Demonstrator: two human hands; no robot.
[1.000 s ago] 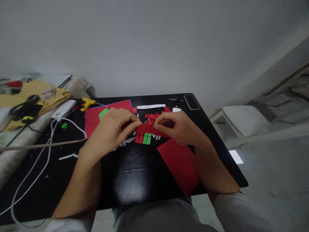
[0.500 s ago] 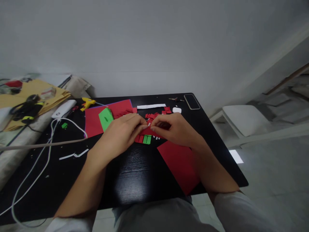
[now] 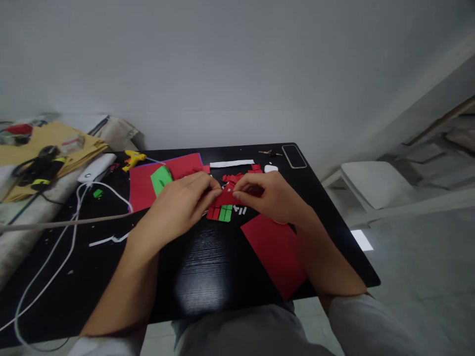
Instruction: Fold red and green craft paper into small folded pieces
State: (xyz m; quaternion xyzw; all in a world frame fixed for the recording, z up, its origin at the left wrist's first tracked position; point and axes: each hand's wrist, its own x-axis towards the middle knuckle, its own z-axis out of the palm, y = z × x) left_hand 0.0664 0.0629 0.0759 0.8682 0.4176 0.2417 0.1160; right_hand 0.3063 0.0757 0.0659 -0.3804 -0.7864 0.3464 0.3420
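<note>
My left hand (image 3: 185, 200) is closed in a pinch over the middle of the table, thumb against fingertips. Facing it, my right hand (image 3: 265, 195) is pinched too, a small gap away. Whatever is between the fingers of either hand is too small to make out. Below the fingertips lies a red paper piece (image 3: 225, 199) with small white bits on it. Just in front is a block of red and green paper squares (image 3: 224, 213), with several white paper snippets (image 3: 240, 210) to its right. Folded red pieces (image 3: 233, 178) lie behind the hands.
A red sheet (image 3: 274, 254) lies under my right forearm. Left are a green paper stack (image 3: 160, 179), a yellow glue gun (image 3: 133, 159), white cables (image 3: 77, 217) and a white strip (image 3: 106, 241). A phone (image 3: 294, 156), keys (image 3: 270, 153) and a white case (image 3: 270, 168) lie back right.
My hands have drawn slightly apart, the left one shifting a little left. The white sliver seen between the fingertips before now shows as a smaller bit.
</note>
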